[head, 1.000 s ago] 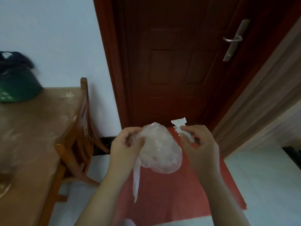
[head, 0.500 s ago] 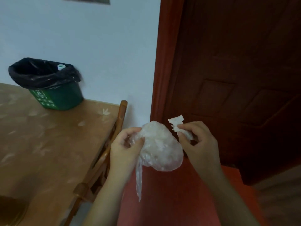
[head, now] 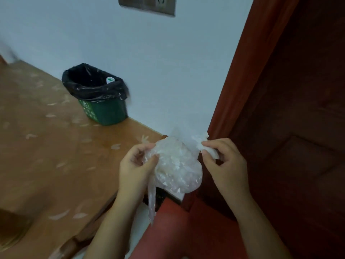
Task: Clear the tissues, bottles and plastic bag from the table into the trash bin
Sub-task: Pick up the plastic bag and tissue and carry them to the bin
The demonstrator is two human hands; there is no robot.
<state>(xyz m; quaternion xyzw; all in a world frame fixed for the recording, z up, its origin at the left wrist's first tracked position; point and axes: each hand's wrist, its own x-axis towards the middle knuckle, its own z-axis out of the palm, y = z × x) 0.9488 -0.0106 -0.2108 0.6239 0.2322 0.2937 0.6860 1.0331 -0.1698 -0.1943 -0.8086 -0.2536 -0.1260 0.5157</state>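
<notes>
left hand (head: 137,165) pinches plastic bag (head: 177,165) at its 9 o'clock | right hand (head: 225,163) grips bag's twisted end at 2 o'clock | bag held in air beyond table (head: 56,146) edge | trash bin (head: 104,109) on table, 10 o'clock of bag

plastic bag (head: 177,165): clear, crumpled into a loose ball, held in the air off the edge of the surface (head: 56,146); one strip hung down.
trash bin (head: 104,109): green, black liner, upright on the surface by the wall; a white bottle cap (head: 110,79) showed inside.
</notes>
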